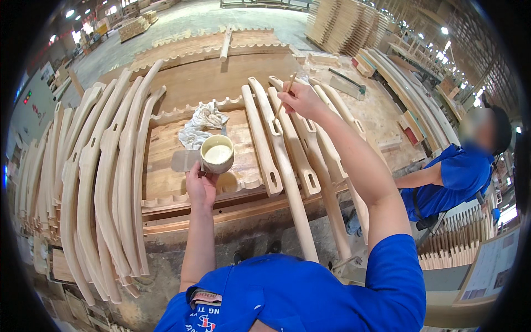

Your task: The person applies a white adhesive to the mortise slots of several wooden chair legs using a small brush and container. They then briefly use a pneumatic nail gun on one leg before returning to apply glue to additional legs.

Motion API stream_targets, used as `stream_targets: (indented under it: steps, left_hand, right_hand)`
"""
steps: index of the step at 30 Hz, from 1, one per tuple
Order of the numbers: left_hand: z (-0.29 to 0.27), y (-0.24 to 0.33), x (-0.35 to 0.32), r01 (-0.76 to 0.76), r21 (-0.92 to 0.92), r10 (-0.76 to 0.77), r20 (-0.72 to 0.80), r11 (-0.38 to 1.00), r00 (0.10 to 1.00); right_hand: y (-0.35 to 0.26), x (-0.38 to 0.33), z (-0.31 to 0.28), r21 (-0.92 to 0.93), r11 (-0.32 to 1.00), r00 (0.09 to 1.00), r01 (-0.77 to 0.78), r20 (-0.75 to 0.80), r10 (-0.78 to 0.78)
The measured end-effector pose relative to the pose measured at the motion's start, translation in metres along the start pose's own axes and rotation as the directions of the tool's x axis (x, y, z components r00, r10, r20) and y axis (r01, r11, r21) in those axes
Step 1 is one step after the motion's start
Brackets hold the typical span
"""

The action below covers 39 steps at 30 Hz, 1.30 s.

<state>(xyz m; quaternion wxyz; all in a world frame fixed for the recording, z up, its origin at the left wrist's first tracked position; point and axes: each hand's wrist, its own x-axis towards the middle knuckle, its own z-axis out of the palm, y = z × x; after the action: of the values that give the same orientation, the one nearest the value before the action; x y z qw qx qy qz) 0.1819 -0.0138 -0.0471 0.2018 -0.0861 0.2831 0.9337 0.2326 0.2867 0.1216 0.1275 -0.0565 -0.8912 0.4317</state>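
Holding, in the left hand (201,188), a pale cup (217,159) of creamy liquid above the wooden bench (165,185), with fingers curled against its near side and partly hidden beneath. Likely light and rigid, but apt to slop if tilted; best grasped low around the body, clear of the rim. Cannot make out the nature of the flat grey plate (184,161) just beside it. Pinching, farther out, between thumb and fingers of the right hand (302,102), a thin stick (291,83), pointed down toward a slotted wooden bar (290,177). Probably very light, stiff and breakable; to be held by the upper shaft. Impossible to confirm contact at its lower tip, too small to read.
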Motion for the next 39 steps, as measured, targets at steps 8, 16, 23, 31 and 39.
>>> stream_targets:
  steps: [8,16,23,31,39]
  left_hand:
    - [0.006,0.001,-0.009,-0.068,0.066,0.07,-0.02,0.995,0.997]
    - [0.013,0.0,-0.018,0.114,0.051,-0.115,0.021,0.992,0.993]
    - [0.025,0.005,-0.032,0.061,0.171,-0.082,0.12,0.983,0.989]
    - [0.054,0.012,-0.055,-0.11,0.253,0.052,0.226,0.961,0.973]
    - [0.06,0.022,-0.062,-0.051,0.177,0.001,0.273,0.983,0.962]
  right_hand:
    - [-0.001,-0.008,-0.003,0.036,0.995,0.978,-0.097,0.187,0.089]
    - [-0.006,-0.015,-0.003,-0.493,0.847,0.97,0.197,-0.026,-0.241]
    - [-0.056,-0.057,0.005,-0.314,0.879,0.928,0.358,0.019,-0.371]
    - [-0.067,-0.087,0.048,0.304,0.942,0.987,0.145,-0.107,-0.117]
    - [-0.012,-0.101,0.063,0.908,0.376,0.95,-0.184,0.067,0.304]
